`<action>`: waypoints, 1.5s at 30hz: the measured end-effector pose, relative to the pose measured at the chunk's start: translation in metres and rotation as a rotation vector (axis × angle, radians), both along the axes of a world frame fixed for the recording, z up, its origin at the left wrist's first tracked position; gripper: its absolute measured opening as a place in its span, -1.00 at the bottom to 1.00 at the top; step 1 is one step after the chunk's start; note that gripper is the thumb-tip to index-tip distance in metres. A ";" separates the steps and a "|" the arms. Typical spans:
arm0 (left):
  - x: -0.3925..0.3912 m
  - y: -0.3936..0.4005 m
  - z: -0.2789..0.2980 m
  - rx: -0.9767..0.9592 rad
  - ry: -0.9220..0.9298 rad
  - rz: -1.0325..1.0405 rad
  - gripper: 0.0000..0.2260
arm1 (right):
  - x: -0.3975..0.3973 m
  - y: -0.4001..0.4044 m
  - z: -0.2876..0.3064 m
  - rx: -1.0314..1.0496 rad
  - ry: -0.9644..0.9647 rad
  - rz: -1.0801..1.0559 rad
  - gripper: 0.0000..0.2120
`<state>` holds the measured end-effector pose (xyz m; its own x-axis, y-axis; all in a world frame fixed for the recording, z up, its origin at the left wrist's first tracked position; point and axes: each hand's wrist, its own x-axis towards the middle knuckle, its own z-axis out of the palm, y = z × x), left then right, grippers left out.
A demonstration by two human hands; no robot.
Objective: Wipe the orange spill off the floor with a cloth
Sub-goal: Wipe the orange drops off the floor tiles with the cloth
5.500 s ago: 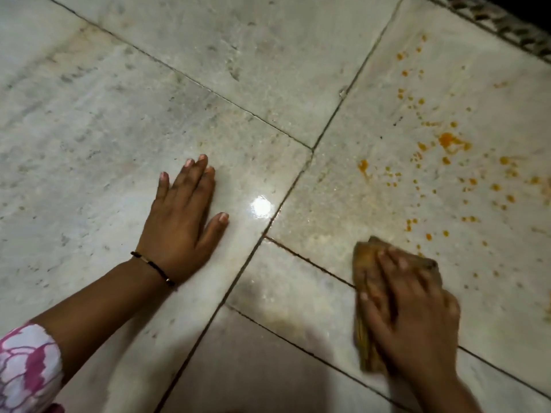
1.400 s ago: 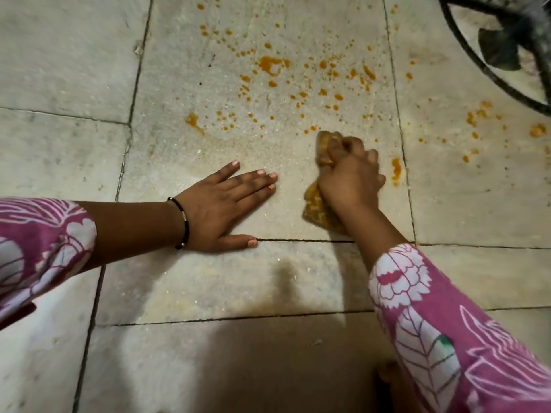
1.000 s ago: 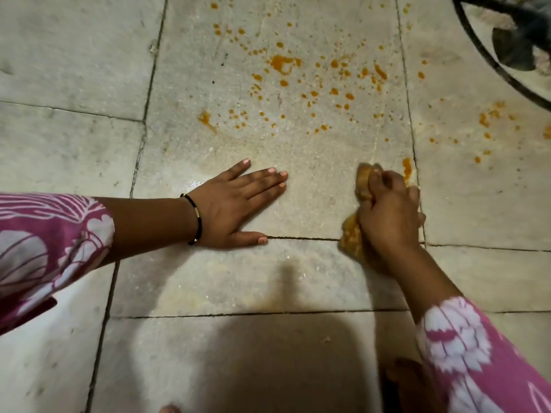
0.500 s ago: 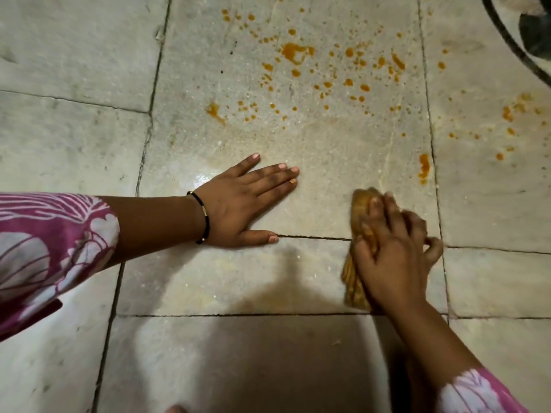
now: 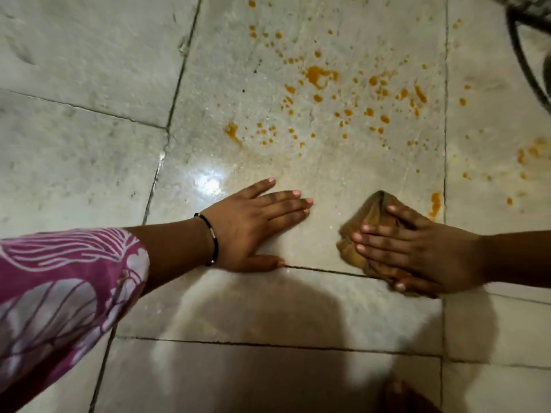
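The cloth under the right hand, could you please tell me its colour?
The cloth is brownish-orange; head view.

- Pale stone floor [image 5: 89, 138] is gleaming, smooth and glossy, with mottled grey veining.
- Stained fabric cloth [image 5: 372, 211] is looking matt and creased.
- Printed fabric sleeve [image 5: 59, 278] is showing matt.

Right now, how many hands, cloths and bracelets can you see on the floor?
Hands: 2, the left hand and the right hand
Cloth: 1
Bracelet: 1
Total: 4
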<state>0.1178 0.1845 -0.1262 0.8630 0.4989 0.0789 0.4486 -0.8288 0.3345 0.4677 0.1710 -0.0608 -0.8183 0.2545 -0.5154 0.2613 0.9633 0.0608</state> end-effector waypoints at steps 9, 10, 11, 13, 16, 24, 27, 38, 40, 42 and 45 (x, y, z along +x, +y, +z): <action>0.006 -0.002 0.010 0.041 0.139 0.003 -0.31 | -0.049 -0.047 -0.036 0.161 0.329 -0.717 -0.24; 0.006 -0.004 0.012 0.044 0.159 0.001 -0.30 | -0.049 -0.056 -0.035 0.133 0.327 -0.701 -0.25; 0.015 -0.003 0.014 0.051 0.176 -0.010 -0.30 | -0.036 -0.070 -0.031 0.097 0.321 -0.676 -0.26; 0.011 -0.010 0.017 0.049 0.197 0.059 -0.28 | -0.013 -0.088 -0.032 0.015 0.290 -0.551 -0.27; 0.039 -0.026 0.022 0.026 0.163 0.135 -0.23 | 0.052 -0.096 -0.027 0.047 0.241 -0.601 -0.23; 0.127 -0.073 0.015 -0.051 0.301 0.255 -0.18 | 0.050 -0.019 -0.032 0.312 0.301 -1.104 -0.28; 0.134 -0.076 0.014 -0.055 0.315 0.316 -0.19 | 0.032 -0.059 -0.033 0.201 0.313 -0.870 -0.29; 0.136 -0.076 0.016 -0.039 0.300 0.348 -0.20 | 0.069 0.024 -0.027 0.226 0.318 -1.090 -0.27; 0.137 -0.075 0.018 -0.047 0.322 0.333 -0.20 | 0.039 0.033 -0.032 0.207 0.369 -0.985 -0.29; 0.138 -0.075 0.019 -0.049 0.320 0.331 -0.21 | 0.018 0.018 -0.038 0.194 0.432 -0.823 -0.32; 0.138 -0.076 0.020 -0.048 0.306 0.346 -0.22 | 0.020 -0.021 -0.040 0.147 0.412 -0.747 -0.34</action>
<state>0.2563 0.1081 -0.1060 0.6250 0.7587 -0.1839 0.7803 -0.5997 0.1776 0.4874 0.1496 -0.1009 -0.5247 0.8406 -0.1340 0.8512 0.5205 -0.0679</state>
